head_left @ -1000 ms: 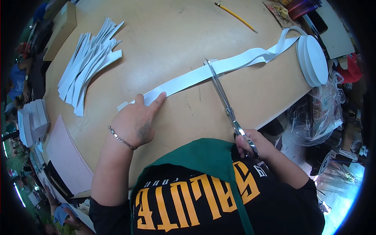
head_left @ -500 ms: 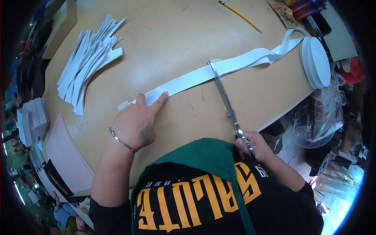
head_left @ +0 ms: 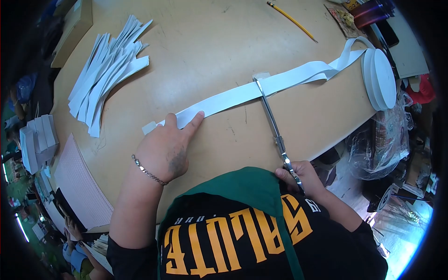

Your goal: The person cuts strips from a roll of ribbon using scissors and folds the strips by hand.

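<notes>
A wide white elastic-like strip (head_left: 224,100) lies stretched across the table. My left hand (head_left: 168,149) rests on its left end, the index finger extended along it and the fingers apart. My right hand (head_left: 303,178), near the table's front edge, grips the handles of long metal scissors (head_left: 275,133). The scissors' blades reach across the strip, looking nearly closed; whether the strip is cut through there I cannot tell. To the right the strip runs in loose, twisted loops to a white roll (head_left: 385,79). A small piece of clear tape (head_left: 149,127) sticks to the table beside my left fingers.
A pile of white cut strips (head_left: 105,77) lies at the upper left. Farther back are a yellow pencil (head_left: 293,22) and a dark metallic tumbler (head_left: 371,13). White boxes (head_left: 38,142) and a pinkish sheet (head_left: 81,186) are at the left; plastic-wrapped goods (head_left: 378,140) stand off the right edge.
The view has shifted slightly, moving the table's contents a little right and down. The scissors' blades look slightly more closed across the strip. My left hand stays on the strip's left end.
</notes>
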Demonstrator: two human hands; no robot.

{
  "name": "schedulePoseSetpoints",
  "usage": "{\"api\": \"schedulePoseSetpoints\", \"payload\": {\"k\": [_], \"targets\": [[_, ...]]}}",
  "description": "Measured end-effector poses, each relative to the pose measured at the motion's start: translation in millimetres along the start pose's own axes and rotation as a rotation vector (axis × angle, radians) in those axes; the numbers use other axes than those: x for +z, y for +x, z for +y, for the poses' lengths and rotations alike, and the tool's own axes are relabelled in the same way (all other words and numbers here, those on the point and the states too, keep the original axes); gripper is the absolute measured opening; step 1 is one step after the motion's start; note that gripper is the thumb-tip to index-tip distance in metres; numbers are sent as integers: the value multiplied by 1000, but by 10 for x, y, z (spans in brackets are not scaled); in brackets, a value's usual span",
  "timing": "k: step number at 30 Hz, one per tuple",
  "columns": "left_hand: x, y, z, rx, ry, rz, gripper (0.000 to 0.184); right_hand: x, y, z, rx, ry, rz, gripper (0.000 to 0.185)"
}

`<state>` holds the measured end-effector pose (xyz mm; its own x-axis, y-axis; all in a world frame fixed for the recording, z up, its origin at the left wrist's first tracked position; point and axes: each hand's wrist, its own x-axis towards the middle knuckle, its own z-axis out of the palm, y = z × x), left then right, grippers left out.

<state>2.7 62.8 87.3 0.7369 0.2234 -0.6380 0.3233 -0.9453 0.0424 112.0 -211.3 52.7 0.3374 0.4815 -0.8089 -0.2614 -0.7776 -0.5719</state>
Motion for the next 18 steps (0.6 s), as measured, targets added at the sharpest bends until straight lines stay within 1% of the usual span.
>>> {"api": "schedulePoseSetpoints", "payload": {"k": [3, 6, 9, 12, 18], "targets": [[-28, -9, 19, -14, 12, -8, 81, -10, 7, 6, -8, -40, -3, 40], [2, -7, -7, 5, -1, 13, 81, -49, -10, -42, -28, 35, -29, 43], [-1, -6, 1, 0, 1, 2, 81, -83, 0, 63, -62, 29, -32, 46], [-16, -4, 7, -8, -8, -13, 81, -107, -5, -10, -50, 41, -44, 48], [-25, -17, 16, -11, -1, -8, 82, -106, 26, -46, -46, 80, -55, 45]]}}
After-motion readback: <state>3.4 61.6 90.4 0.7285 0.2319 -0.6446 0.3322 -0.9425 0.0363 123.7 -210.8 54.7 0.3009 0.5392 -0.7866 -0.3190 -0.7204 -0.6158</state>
